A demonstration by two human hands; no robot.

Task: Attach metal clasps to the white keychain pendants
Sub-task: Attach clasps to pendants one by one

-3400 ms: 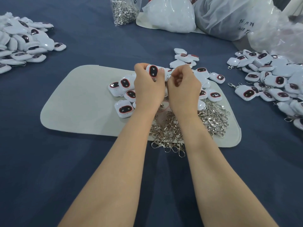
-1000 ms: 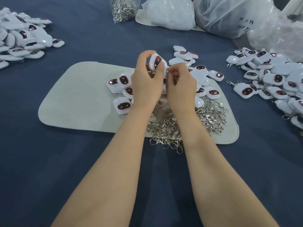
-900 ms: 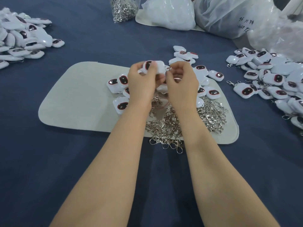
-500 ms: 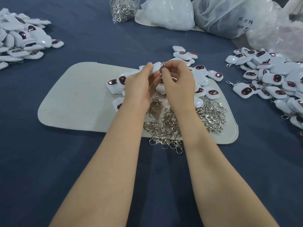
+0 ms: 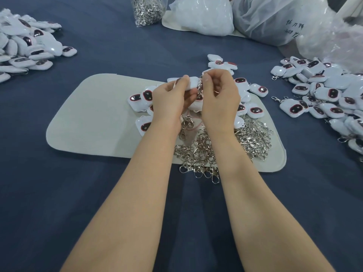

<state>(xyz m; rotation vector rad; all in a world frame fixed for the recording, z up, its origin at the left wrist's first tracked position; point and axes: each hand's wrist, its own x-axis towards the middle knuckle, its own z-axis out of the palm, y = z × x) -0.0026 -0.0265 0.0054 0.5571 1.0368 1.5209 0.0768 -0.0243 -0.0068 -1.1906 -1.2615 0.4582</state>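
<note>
My left hand (image 5: 169,101) grips a white pendant (image 5: 192,83) edge-on, its dark face turned away. My right hand (image 5: 220,97) pinches a metal clasp (image 5: 200,86) right at the pendant's end, the clasp hanging down between the two hands. Both hands hover over the middle of a pale felt mat (image 5: 94,118). Under them lie loose white pendants (image 5: 140,98) with dark oval faces, and a heap of silver clasps (image 5: 253,138) sits on the mat's near right part.
A pile of pendants (image 5: 25,48) lies at far left and another pile (image 5: 324,93), some with clasps on, at right. A clear bag of clasps (image 5: 147,8) and plastic bags (image 5: 204,16) stand at the back of the dark blue tabletop (image 5: 59,193).
The left hand turned the pendant from face-up to edge-on and lowered it. The right hand brought the clasp against the pendant's end. Both hands shifted slightly left.
</note>
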